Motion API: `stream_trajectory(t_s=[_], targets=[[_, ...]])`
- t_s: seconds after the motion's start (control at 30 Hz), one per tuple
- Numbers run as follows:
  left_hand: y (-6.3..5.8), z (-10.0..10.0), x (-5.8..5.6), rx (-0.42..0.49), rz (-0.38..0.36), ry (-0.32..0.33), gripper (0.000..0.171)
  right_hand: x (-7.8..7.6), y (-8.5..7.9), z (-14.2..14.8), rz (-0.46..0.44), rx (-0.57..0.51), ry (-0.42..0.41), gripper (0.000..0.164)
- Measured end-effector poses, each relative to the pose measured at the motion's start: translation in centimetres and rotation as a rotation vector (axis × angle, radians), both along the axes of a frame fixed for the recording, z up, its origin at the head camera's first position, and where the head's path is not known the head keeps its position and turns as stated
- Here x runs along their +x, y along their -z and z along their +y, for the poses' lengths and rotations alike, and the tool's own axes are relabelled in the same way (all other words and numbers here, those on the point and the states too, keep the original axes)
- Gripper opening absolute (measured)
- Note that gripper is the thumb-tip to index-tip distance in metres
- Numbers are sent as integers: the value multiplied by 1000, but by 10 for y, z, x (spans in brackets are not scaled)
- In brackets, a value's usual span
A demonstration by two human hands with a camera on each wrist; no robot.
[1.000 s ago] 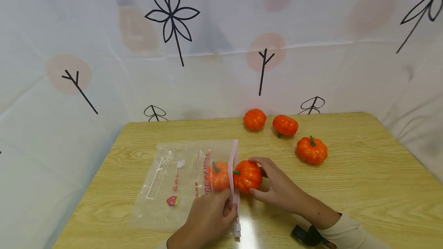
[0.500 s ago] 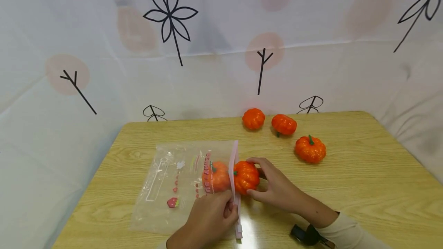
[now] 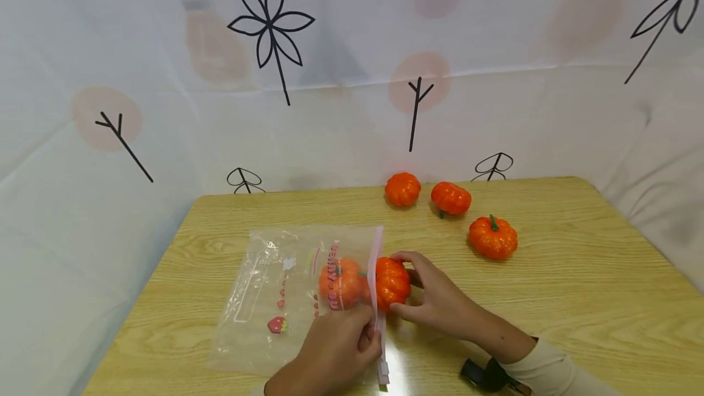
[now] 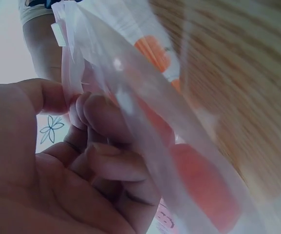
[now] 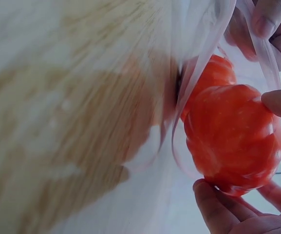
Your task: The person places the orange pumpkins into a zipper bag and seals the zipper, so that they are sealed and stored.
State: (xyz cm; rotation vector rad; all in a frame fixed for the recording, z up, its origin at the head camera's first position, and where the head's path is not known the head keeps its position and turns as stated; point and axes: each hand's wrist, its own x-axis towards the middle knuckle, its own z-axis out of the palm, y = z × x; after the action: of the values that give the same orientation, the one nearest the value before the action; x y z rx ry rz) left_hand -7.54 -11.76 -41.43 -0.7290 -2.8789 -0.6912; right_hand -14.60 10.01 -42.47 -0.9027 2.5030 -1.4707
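A clear zip bag [image 3: 255, 298] with pink print and a pink zip edge lies flat on the table, its mouth facing right. My left hand [image 3: 337, 340] pinches the near part of that edge and holds the mouth apart. Inside the bag sits one small orange toy pumpkin [image 3: 341, 289] with a green stem. My right hand [image 3: 440, 298] grips a second toy pumpkin [image 5: 235, 136] between thumb and fingers, partway through the mouth, its stem end under the plastic. In the right wrist view the two pumpkins overlap.
Three more toy pumpkins stand farther back: one at the table's far edge [image 3: 403, 189], one tipped over [image 3: 451, 198], one upright [image 3: 493, 237]. A black strapped device [image 3: 489, 376] is at the right wrist. A printed cloth [image 3: 341, 121] hangs behind the wooden table [image 3: 577, 249].
My right hand has moved slightly left, taking the held pumpkin farther into the bag's mouth. The pumpkin inside has shifted left. My left hand keeps its pinch and has drifted slightly right with the edge.
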Motion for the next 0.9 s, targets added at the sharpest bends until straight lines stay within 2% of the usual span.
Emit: stream_trajectory(t_s=[0.43, 0.6, 0.9], targets=[[2, 0, 2, 6, 56, 64, 24, 0, 1, 0, -96, -53, -51, 72], [3, 1, 3, 8, 101, 85, 24, 0, 1, 0, -86, -56, -41, 73], [3, 1, 3, 14, 128, 101, 25, 0, 1, -1, -103, -61, -37, 73]])
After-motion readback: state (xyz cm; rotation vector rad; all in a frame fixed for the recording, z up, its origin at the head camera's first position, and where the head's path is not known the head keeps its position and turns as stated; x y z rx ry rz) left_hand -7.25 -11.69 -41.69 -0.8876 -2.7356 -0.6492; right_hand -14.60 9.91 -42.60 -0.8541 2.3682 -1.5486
